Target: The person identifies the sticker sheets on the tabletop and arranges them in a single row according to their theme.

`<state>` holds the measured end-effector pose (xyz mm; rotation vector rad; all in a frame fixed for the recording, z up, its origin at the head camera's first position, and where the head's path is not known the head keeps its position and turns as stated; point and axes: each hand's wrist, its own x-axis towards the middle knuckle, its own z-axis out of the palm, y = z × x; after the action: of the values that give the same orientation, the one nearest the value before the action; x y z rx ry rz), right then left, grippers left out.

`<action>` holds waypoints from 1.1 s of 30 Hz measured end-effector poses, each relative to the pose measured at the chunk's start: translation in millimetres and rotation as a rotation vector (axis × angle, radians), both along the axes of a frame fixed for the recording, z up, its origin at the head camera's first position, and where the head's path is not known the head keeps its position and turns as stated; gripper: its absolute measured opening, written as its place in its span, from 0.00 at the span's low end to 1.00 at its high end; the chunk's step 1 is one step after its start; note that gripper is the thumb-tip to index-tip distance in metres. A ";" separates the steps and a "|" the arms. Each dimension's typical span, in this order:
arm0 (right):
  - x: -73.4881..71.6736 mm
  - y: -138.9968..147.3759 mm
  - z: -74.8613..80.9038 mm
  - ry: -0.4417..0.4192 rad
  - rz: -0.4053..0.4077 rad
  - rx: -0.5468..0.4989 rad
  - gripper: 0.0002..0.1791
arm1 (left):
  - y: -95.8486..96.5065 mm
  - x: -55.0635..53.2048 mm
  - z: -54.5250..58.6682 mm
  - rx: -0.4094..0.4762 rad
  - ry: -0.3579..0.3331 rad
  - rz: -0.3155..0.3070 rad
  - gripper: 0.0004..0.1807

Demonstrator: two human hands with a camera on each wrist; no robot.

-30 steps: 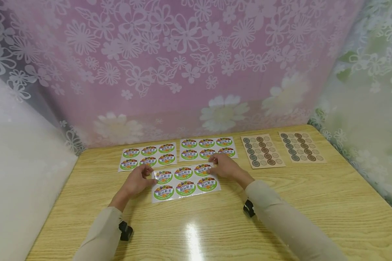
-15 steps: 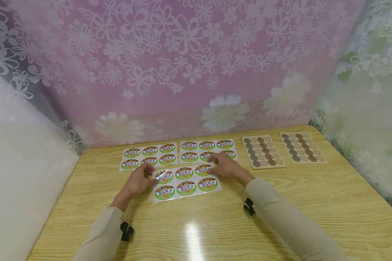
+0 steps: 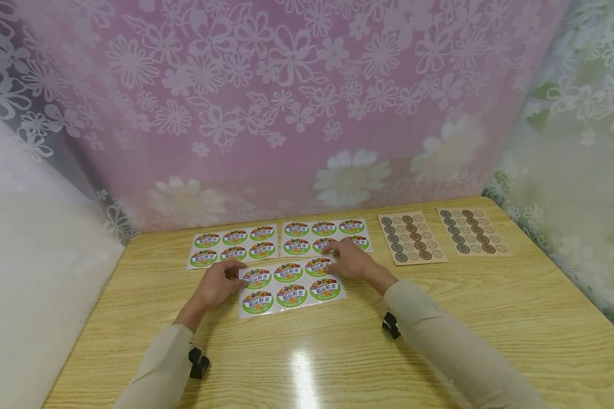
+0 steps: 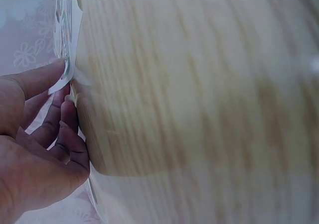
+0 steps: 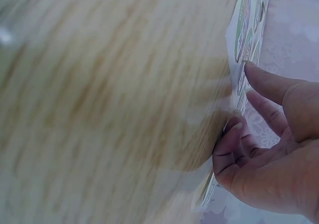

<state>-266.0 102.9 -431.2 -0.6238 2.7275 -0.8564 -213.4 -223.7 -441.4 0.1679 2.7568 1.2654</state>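
Note:
A white sticker sheet [image 3: 274, 287] with rows of round green fruit stickers lies in the middle of the table in the head view. My left hand [image 3: 219, 286] pinches its left edge near the upper corner. In the left wrist view the thumb [image 4: 47, 77] lies on the sheet's face, the other fingers curled behind the edge. At the upper right corner my right hand [image 3: 352, 260] holds the same sheet. Its thumb [image 5: 269, 82] presses the printed side in the right wrist view, the other fingers bent below.
Behind lie two matching sheets, a left sticker sheet [image 3: 249, 236] and a right sticker sheet [image 3: 311, 228], the latter partly covered by my right hand. Two brown sheets with small round stickers, one nearer [image 3: 412, 237] and one farther right [image 3: 473, 232], lie flat. A floral curtain [image 3: 286, 113] borders the table's back.
The left fingers have shifted slightly at the sheet's upper left corner. The right hand and the sheet stay almost where they were.

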 end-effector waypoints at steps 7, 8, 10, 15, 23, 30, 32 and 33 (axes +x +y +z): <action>-1.3 0.5 0.4 0.019 0.060 -0.009 0.20 | -1.5 1.3 0.2 0.022 0.019 0.001 0.14; -1.7 0.2 0.7 0.024 0.069 -0.002 0.20 | -1.6 1.2 0.1 0.018 0.023 0.000 0.13; -2.3 -1.2 2.5 0.030 0.092 0.014 0.20 | -2.4 1.0 -0.5 0.010 0.027 0.001 0.13; -3.7 -4.6 6.0 0.034 0.164 0.062 0.18 | -6.3 1.9 -0.1 -0.002 0.020 -0.008 0.12; -0.8 -4.4 4.4 -0.016 0.155 0.057 0.21 | -16.1 3.5 1.5 0.011 -0.005 -0.045 0.11; 1.6 -5.5 -0.8 0.016 0.163 0.048 0.23 | -22.2 5.1 -1.0 0.034 -0.019 -0.054 0.11; 1.9 -5.3 -0.8 0.027 0.173 0.047 0.23 | -23.2 5.1 -1.6 0.041 -0.018 -0.053 0.11; 1.9 -4.8 -0.7 0.033 0.178 0.044 0.23 | -23.5 5.1 -1.7 0.046 -0.017 -0.052 0.10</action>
<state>-264.1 98.2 -431.9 -0.8631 2.6617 -0.7482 -208.3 -247.3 -443.1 0.2296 2.6927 1.3115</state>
